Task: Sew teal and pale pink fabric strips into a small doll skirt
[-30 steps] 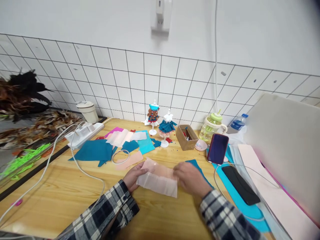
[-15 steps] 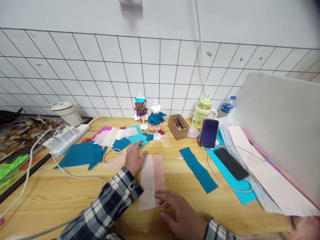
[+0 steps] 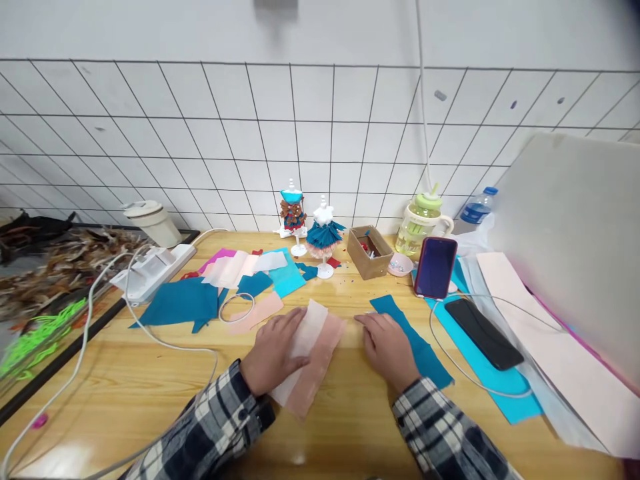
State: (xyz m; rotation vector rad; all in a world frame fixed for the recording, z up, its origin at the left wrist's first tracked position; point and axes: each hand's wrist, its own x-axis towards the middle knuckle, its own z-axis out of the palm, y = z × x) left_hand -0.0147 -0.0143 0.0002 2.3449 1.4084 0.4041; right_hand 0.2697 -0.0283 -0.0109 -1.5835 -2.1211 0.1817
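A pale fabric piece [image 3: 325, 347], whitish on its left half and peach on its right, lies slanted on the table. My left hand [image 3: 277, 350] rests flat on its left side, thumb apart from the fingers. To the right, my right hand [image 3: 387, 343] is at the left edge of a dark teal fabric strip [image 3: 423, 350]. Its index finger stretches out and its thumb is apart below. The small metal tool that lay there is almost wholly hidden by this hand.
Teal scraps [image 3: 180, 301], a cable [image 3: 170, 345] and a power strip [image 3: 153, 273] lie left. Two small dress forms [image 3: 324, 237] and a cardboard box [image 3: 370, 261] stand behind. At right are a propped phone [image 3: 435, 268], a black phone [image 3: 483, 333] and pale sheets [image 3: 545, 347].
My right hand has left the pale fabric and moved up and right to the teal strip. My left hand has come nearer, and the pale fabric has turned clockwise. The view has shifted slightly left.
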